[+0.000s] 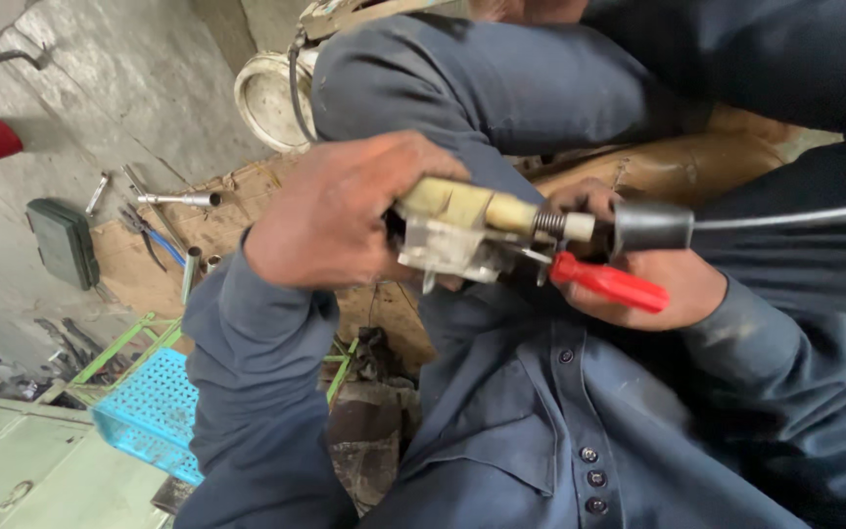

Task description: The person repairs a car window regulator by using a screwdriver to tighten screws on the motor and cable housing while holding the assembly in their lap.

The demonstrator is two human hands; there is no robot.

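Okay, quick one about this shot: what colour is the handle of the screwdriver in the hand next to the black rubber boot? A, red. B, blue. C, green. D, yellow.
A: the screwdriver held in the right hand has a plainly red handle, lying just below the black rubber boot, while the left hand grips the cream-coloured part.

1. This is a repair workshop, rough and well used (more garage than tidy lab).
2. The bare grey concrete floor (129, 78) is stained.
3. Loose steel hand tools (173, 200) lie scattered on a worn brown cardboard sheet (217, 220).
4. A dark green plastic tool case (63, 242) and a perforated blue plastic crate (149, 416) sit nearby.
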